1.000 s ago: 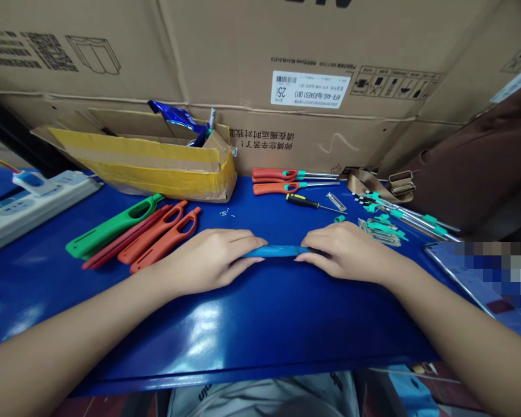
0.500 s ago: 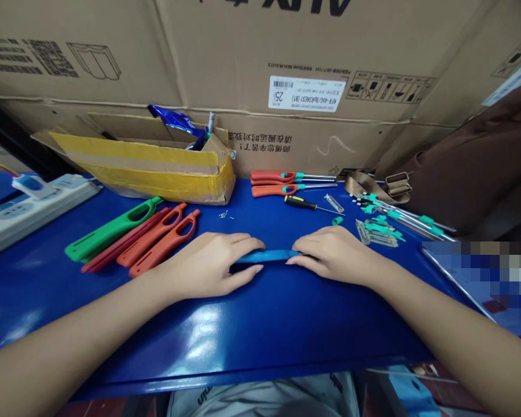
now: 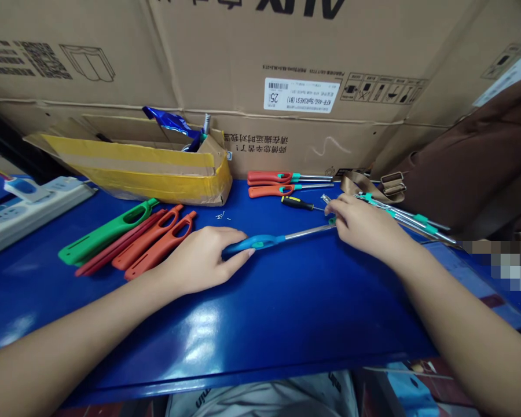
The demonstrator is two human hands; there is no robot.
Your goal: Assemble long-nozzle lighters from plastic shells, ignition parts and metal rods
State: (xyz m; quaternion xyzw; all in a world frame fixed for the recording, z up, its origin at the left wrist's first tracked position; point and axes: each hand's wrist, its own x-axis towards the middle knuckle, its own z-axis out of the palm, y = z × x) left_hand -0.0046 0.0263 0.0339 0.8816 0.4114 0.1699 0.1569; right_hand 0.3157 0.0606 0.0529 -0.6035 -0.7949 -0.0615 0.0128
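Observation:
My left hand [image 3: 204, 258] is closed on the blue handle of a long lighter [image 3: 264, 240] lying on the blue table [image 3: 252, 313]. The lighter's metal tube runs right and slightly away, to my right hand [image 3: 362, 226], whose fingers pinch near the tube's tip, close to a small teal cap. What the right fingertips hold is hidden.
Green and orange lighter shells [image 3: 130, 234] lie at left. Finished orange lighters [image 3: 286, 182] and a black screwdriver [image 3: 297, 202] lie behind, teal-tipped tubes [image 3: 412, 220] at right. A taped cardboard box [image 3: 147, 165], a power strip [image 3: 21, 202] and big cartons [image 3: 260, 75] stand at the back.
My right hand slid right and away along the piece, uncovering the lighter's metal tube. The left hand stayed on the blue handle. The camera shifted slightly.

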